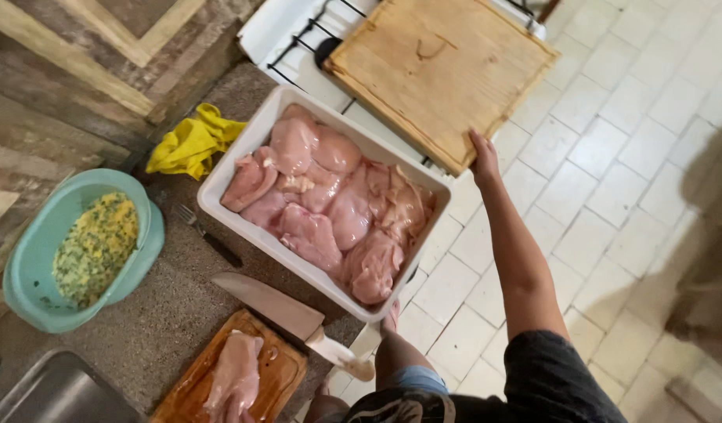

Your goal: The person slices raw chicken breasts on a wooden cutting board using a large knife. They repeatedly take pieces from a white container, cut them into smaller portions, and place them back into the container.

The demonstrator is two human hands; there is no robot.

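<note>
**Hand on big board over stove**

Over the white stove (276, 31), top centre of view, sits the large wooden cutting board (439, 66), and my one visible hand (483, 159) is on its near edge. Which hand it is by side: arm comes up from the right of my body, so I call it the right hand. Fingers lie together, flat against the board's edge; whether they curl under it I cannot tell. Left hand not seen.

Board is a rectangle turned diamond-wise; long axis runs from upper left to lower right, one corner pointing at my hand. It lies just above and left of the hand, touching it.

Just below the board: white rectangular tub (261, 129) full of raw chicken pieces (333, 204), long axis also slanting down to the right. Near it, a large knife (286, 313), pale handle toward me, blade pointing up-left, resting on a small wooden board (275, 376) with one chicken piece (236, 376). Fork (207, 232) beside the tub. Yellow cloth (190, 142) at the tub's far corner. Teal bowl (146, 258) with a yellow-green mix at left. Steel sink (55, 392) bottom left. White tile floor (611, 157) at right.
</note>
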